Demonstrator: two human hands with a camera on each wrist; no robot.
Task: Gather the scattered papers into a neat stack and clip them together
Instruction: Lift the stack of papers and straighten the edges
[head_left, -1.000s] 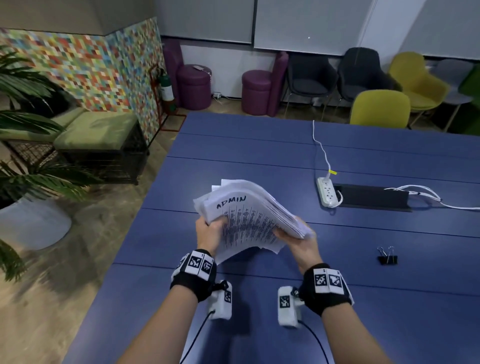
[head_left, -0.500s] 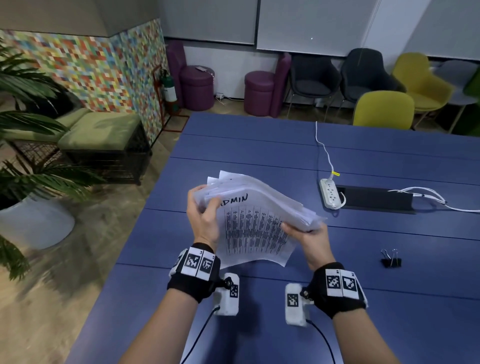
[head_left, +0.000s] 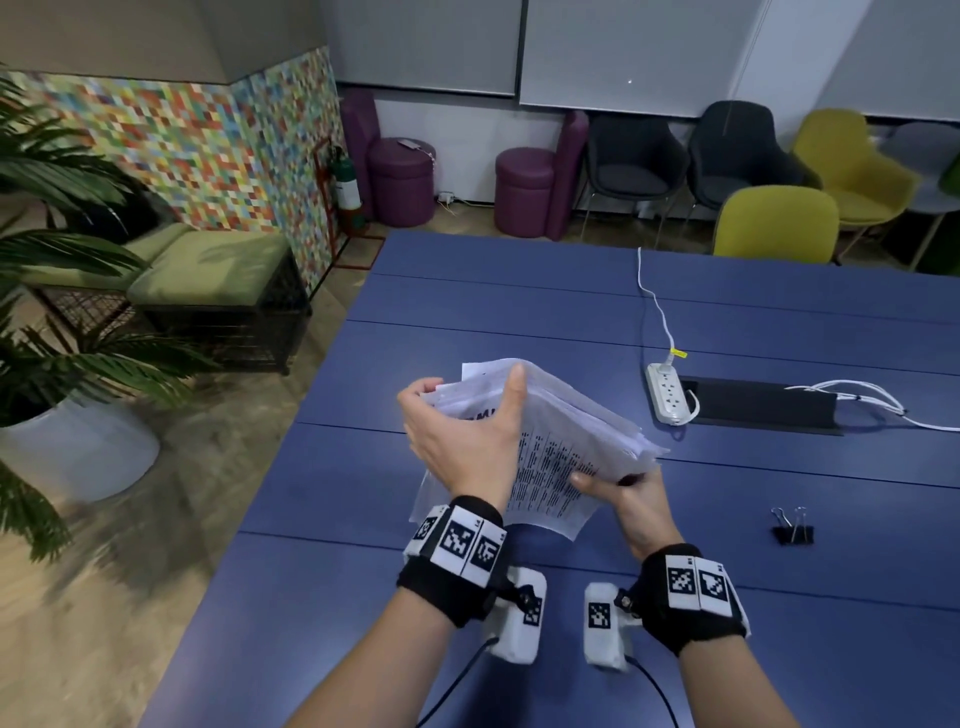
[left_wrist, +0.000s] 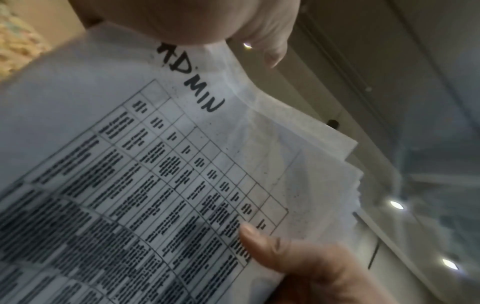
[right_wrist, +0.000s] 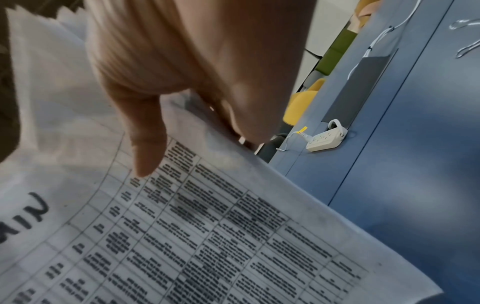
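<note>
A thick, uneven stack of white printed papers (head_left: 566, 441) is held above the blue table (head_left: 675, 519). Its top sheet carries a printed table and the handwritten word "ADMIN" (left_wrist: 192, 80). My left hand (head_left: 465, 410) grips the stack's far-left corner, thumb over the top sheet and fingers curled round the edge. My right hand (head_left: 608, 483) pinches the near-right edge, its thumb (right_wrist: 148, 148) on the top sheet and its fingers beneath. Sheet edges fan out unevenly (left_wrist: 348, 170). A black binder clip (head_left: 792, 530) lies on the table to the right of my right hand.
A white power strip (head_left: 670, 395) with its cord lies beyond the papers, beside a black cable hatch (head_left: 763, 405) with white cables. Chairs stand past the far edge, among them a yellow chair (head_left: 774, 223). The table's left edge drops to the floor, where a potted plant (head_left: 78, 364) stands.
My left hand has slid from the stack's left side up to its far-left corner, and its thumb now covers part of "ADMIN". The right hand keeps its pinch on the right edge.
</note>
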